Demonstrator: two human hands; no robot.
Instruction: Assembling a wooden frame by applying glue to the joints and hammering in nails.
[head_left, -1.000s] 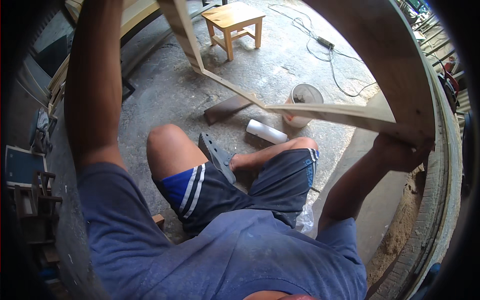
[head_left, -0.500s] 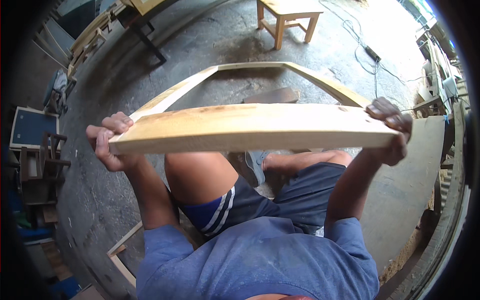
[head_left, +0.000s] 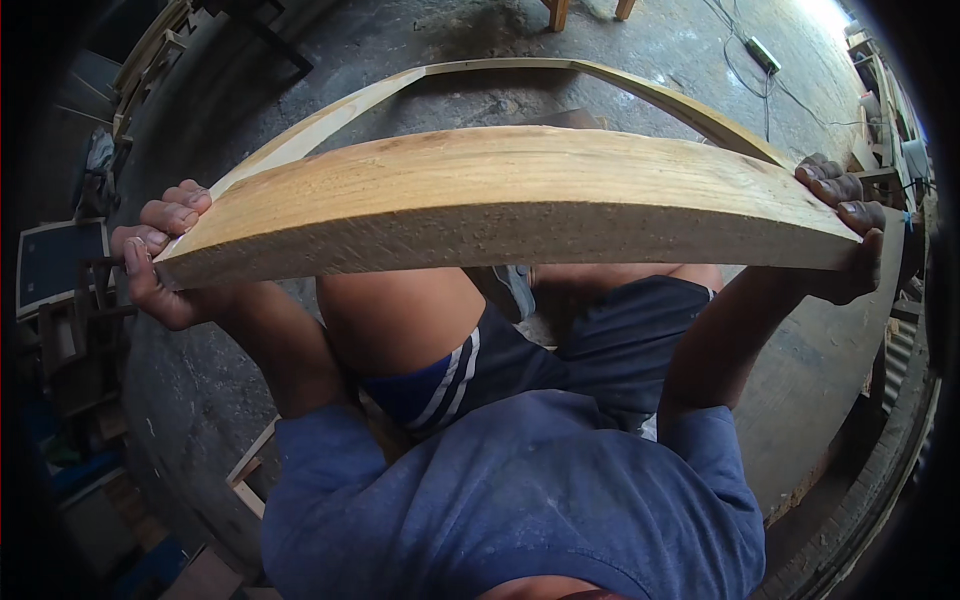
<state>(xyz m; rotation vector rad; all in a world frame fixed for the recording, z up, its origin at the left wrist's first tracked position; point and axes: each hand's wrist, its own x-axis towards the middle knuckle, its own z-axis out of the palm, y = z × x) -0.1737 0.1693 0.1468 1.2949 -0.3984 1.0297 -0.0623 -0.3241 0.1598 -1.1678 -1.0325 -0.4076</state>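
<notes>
Between my two hands I hold up a pale wooden frame (head_left: 500,180), its broad near board across the view and its narrower sides running away to a far crosspiece. My left hand (head_left: 165,245) is closed round the near left corner, fingers over the top and thumb at the end. On the near right corner my right hand (head_left: 845,225) grips the same way, fingers on top and palm by the end. The board hangs above my legs, hiding part of them. Below it, a grey shoe (head_left: 513,290) shows in part.
A dark board (head_left: 570,119) lies on the floor behind the frame. Farther off are wooden stool legs (head_left: 557,12) and a power strip (head_left: 762,54) with loose cables. A large flat sheet (head_left: 800,400) lies at right. Wooden pieces (head_left: 250,465) rest on the floor at left.
The frame has come up closer to my head and looks larger, with both hands still on its corners and farther apart in view. The stool has slid mostly out of the top edge.
</notes>
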